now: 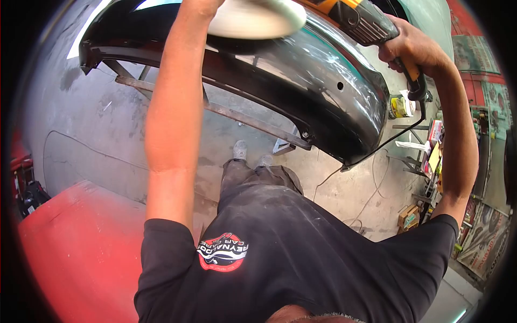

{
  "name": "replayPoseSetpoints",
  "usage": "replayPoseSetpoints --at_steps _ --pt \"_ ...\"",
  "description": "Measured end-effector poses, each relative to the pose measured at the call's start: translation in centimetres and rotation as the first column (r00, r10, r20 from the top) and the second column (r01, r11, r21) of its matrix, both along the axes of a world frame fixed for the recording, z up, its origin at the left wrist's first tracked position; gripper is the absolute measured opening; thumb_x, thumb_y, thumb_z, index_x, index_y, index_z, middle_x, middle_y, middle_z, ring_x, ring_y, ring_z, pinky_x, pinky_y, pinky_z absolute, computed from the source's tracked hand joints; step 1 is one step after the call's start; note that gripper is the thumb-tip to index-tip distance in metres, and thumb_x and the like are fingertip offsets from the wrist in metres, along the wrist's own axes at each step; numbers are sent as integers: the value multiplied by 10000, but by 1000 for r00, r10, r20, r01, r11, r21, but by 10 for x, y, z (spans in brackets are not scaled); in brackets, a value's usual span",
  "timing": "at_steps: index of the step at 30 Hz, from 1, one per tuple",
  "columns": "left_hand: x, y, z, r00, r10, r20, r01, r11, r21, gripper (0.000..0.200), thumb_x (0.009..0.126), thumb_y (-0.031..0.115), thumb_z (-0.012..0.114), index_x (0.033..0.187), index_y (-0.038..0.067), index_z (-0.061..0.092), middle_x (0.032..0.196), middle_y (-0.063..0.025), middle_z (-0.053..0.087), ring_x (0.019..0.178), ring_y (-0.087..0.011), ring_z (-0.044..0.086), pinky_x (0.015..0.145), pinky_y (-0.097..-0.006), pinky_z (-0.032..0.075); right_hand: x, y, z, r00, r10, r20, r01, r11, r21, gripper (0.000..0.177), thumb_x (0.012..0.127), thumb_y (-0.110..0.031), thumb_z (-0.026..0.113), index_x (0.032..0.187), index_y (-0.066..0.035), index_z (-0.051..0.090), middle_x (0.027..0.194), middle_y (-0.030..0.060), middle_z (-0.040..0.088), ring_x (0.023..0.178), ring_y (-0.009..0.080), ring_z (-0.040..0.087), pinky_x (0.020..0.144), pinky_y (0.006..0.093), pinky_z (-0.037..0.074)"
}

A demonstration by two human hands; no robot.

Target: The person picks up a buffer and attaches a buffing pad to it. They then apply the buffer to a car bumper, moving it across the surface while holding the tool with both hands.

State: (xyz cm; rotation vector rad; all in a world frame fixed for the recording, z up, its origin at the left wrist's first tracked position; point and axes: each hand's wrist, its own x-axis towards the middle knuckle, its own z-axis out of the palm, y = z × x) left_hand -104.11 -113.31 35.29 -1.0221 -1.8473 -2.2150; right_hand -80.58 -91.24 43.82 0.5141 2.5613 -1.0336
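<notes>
Black T-shirt (307, 242) cloth sat closest. The right hand (413, 46) had its fingers wrapped round the power polisher (366, 24); I couldn't tell about the left hand (204, 4), its fingers hidden. The black car bumper (301, 81) rested on a metal stand (249, 123); keeping the white pad (258, 21) flat seemed best.

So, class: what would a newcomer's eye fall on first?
Probably the glossy black bumper, arching across the upper view on a metal stand. Near the top right, the right hand grips a yellow-and-black polisher, its whitish pad blurred at top centre. A red panel fills the lower left.
</notes>
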Motion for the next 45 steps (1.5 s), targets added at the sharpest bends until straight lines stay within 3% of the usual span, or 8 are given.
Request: replayPoseSetpoints --at_steps 5,8,9,11,12,13,21,45 --pt "74 34 -5 986 156 -62 -168 940 -296 353 890 294 782 878 -55 732 641 -215 668 607 -279 697 594 -405 522 91 -1 -7 979 -200 -46 198 979 -38 569 626 -90 716 1176 -6 594 840 33 625 682 129 605 605 276 507" --pt "98 68 -38 885 105 -453 -278 900 -335 299 876 249 792 858 -42 729 695 -245 683 675 -402 710 606 -430 536 144 6 -20 952 -304 -37 301 951 -67 603 622 -79 710 1206 -2 582 840 32 611 655 127 587 581 286 498" --pt "135 72 -19 979 97 -181 -87 994 59 278 878 238 784 908 -34 731 723 -248 686 704 -401 717 627 -443 543 163 13 -26 944 -329 -17 327 943 -63 618 622 -77 709 1221 -2 577 836 29 606 648 128 580 576 288 492" --pt "159 77 -19 998 -54 -9 47 933 -357 270 878 222 778 967 -29 733 764 -253 701 757 -407 725 647 -458 543 201 25 -39 922 -386 -28 386 922 -29 666 622 -70 706 1268 -5 558 834 26 601 629 127 565 566 284 474" --pt "179 89 -26 997 37 -72 -44 995 -86 290 868 233 799 825 -46 731 668 -242 671 663 -348 732 591 -437 525 219 27 -44 909 -415 -45 414 910 -30 684 618 -64 706 1282 -9 553 831 22 599 621 125 560 564 282 467" --pt "195 94 -24 1000 5 -17 -7 995 -100 304 800 276 844 883 7 732 787 -198 733 790 -358 748 742 -422 596 235 27 -47 895 -443 -62 442 897 -30 701 615 -58 706 1296 -13 548 827 19 596 613 124 554 562 279 460" --pt "270 138 -40 993 -122 0 121 984 -129 308 813 243 853 832 -10 680 684 -175 692 660 -305 730 602 -382 547 327 23 -57 768 -640 9 640 767 -37 723 573 -42 696 1279 -10 538 801 13 573 598 128 548 537 293 459" --pt "205 -8 28 991 78 -111 -72 996 56 315 837 268 854 909 -11 726 768 -174 737 705 -269 744 660 -348 577 246 -79 25 873 -464 -152 470 883 4 691 617 -9 670 1296 -33 541 816 11 584 605 111 530 551 279 444"
